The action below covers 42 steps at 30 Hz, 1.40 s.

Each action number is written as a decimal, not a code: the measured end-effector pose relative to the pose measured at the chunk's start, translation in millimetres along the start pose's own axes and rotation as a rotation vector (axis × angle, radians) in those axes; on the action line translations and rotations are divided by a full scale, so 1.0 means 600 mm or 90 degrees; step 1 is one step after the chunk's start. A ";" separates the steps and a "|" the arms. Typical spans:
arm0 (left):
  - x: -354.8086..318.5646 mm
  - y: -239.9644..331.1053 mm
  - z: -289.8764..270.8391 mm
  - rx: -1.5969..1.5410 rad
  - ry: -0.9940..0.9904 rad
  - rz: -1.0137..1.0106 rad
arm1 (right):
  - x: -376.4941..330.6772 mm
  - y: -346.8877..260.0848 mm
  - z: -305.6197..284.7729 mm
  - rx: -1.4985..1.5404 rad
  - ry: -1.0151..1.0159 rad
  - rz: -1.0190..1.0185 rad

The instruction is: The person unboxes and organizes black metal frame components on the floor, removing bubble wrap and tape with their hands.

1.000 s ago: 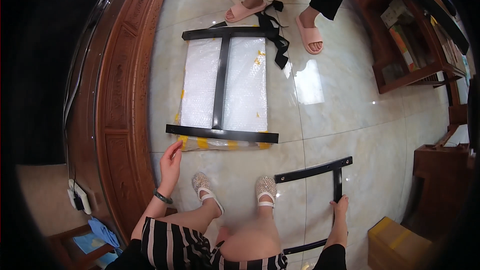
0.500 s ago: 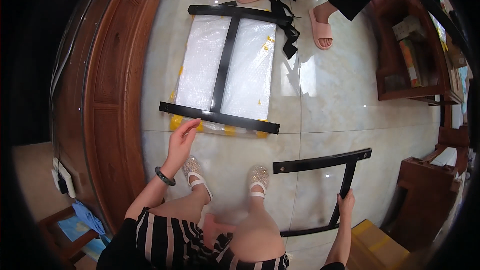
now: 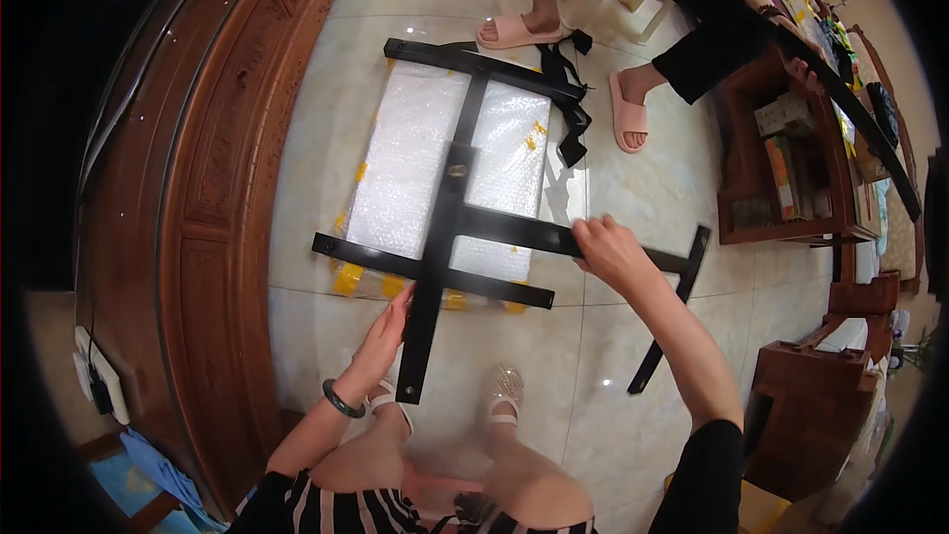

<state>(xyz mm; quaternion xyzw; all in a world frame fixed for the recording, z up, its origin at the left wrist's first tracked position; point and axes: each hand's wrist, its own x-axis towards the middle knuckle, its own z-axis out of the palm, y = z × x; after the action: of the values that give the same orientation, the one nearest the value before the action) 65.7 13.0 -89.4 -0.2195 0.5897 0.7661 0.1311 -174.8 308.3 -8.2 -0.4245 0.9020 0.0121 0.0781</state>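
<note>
Cabinet (image 3: 232,188): 1, carved wood, along the left. Co-worker (image 3: 702,64): 1, at the upper right, holding 1 long bar (image 3: 860,117). Package (image 3: 400,163): 1, bubble-wrapped, on the floor (image 3: 539,356). Held frame (image 3: 524,229) and lying frame (image 3: 473,109): 2 black H-shaped units, each with 2 end bars and 1 crossbar. The lying frame rests on the package. The held frame is in front of the person, partly overlapping the lying frame in view; contact between them cannot be determined. Right hand (image 3: 611,252): wrapped around the held frame's crossbar. Left hand (image 3: 381,341): at its left end bar, fingertips hidden; whether they pinch cannot be told. Slippers (image 3: 629,119): 2, pink. Bracelet (image 3: 341,405): 1, on the left wrist.
</note>
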 end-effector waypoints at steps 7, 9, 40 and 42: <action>-0.028 -0.029 -0.055 0.046 0.072 -0.024 | 0.257 -0.074 0.018 -0.110 0.021 -0.231; -0.038 -0.035 -0.060 0.048 0.129 -0.115 | 0.318 -0.111 0.018 -0.142 0.039 -0.299; 0.153 -0.164 0.078 -0.499 0.124 -0.095 | 0.603 -0.234 0.226 -0.242 -0.135 -0.390; 0.159 -0.174 0.082 -0.502 0.131 -0.097 | 0.602 -0.232 0.231 -0.258 -0.139 -0.392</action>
<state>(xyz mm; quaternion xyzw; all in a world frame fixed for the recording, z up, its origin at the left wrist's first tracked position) 22.1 83.2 -214.2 -0.3712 0.2433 0.8955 0.0339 -276.3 -44.2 -193.2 -0.6784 0.6980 0.2115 0.0883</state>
